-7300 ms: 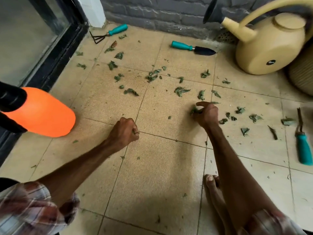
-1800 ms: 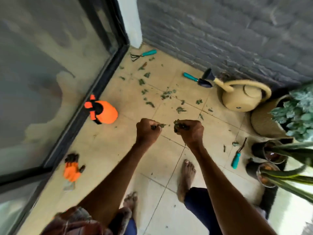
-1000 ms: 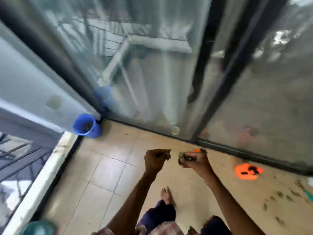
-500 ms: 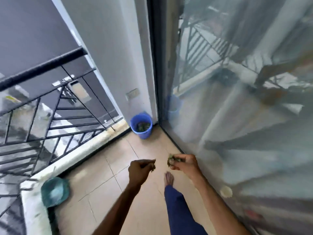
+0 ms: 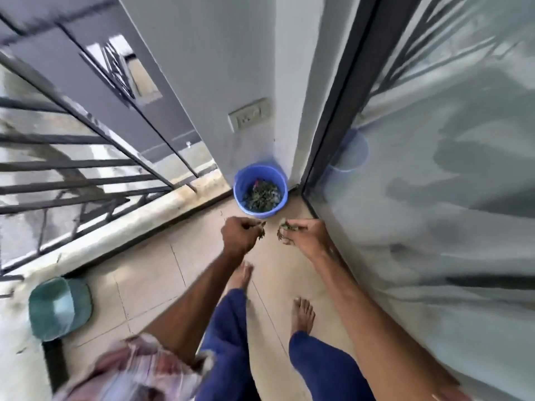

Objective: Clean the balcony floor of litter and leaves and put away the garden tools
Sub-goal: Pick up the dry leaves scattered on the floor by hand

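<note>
Now, bare feet (image 5: 302, 314) planted on the beige tiled floor (image 5: 150, 285), both hands out front: left hand (image 5: 238, 237) clenched tight round crumpled green leaves (image 5: 262, 232), right hand (image 5: 304, 234) gripping another clump (image 5: 286, 226) in curled fingers. Just beyond them, the round blue plastic bucket (image 5: 241, 180) sits in the far corner, leaf litter (image 5: 262, 195) heaped inside.

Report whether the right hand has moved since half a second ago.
Yes. The right hand, gripping green leaves, has come closer to the round blue plastic bucket in the corner, now just short of it.
</note>
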